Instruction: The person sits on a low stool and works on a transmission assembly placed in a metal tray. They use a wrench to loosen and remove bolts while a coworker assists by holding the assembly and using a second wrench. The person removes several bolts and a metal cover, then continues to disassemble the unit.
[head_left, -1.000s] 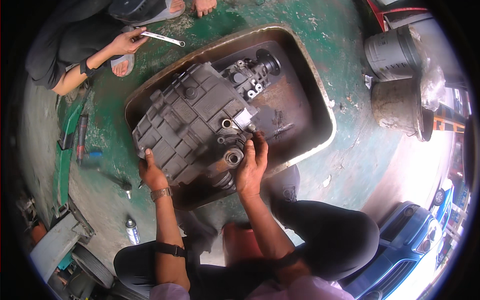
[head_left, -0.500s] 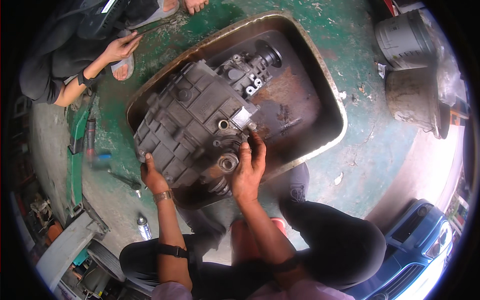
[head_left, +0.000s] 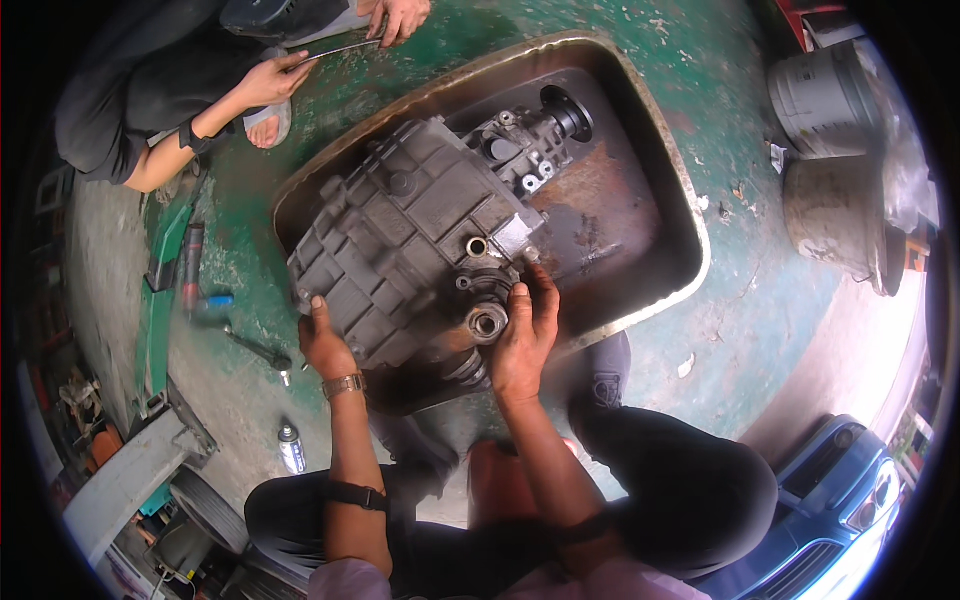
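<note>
A grey metal gearbox (head_left: 400, 225) with a ribbed casing lies in a large rusty metal tray (head_left: 692, 180). My left hand (head_left: 328, 345), with a metal watch on its wrist, grips the casing's near left edge, thumb on top and the other fingers hidden below. At its near right edge, my right hand (head_left: 525, 345) is closed round the casing beside a round shaft end (head_left: 487, 321); thumb and forefinger show. A black round flange (head_left: 567, 113) sticks out at the gearbox's far end, over the tray's stained bottom.
Across the tray at the far left, another person's hands (head_left: 275, 80) hold a thin metal rod (head_left: 345, 48). A ratchet wrench (head_left: 260, 350), a spray can (head_left: 290, 450) and a green metal beam (head_left: 160, 300) lie or stand left. Buckets (head_left: 825, 100) stand right; a blue car (head_left: 840, 490) is near right.
The whole view has shifted, so tray, gearbox and floor items appear farther right. My hands keep their places on the gearbox. The other person's two hands have come together on the rod.
</note>
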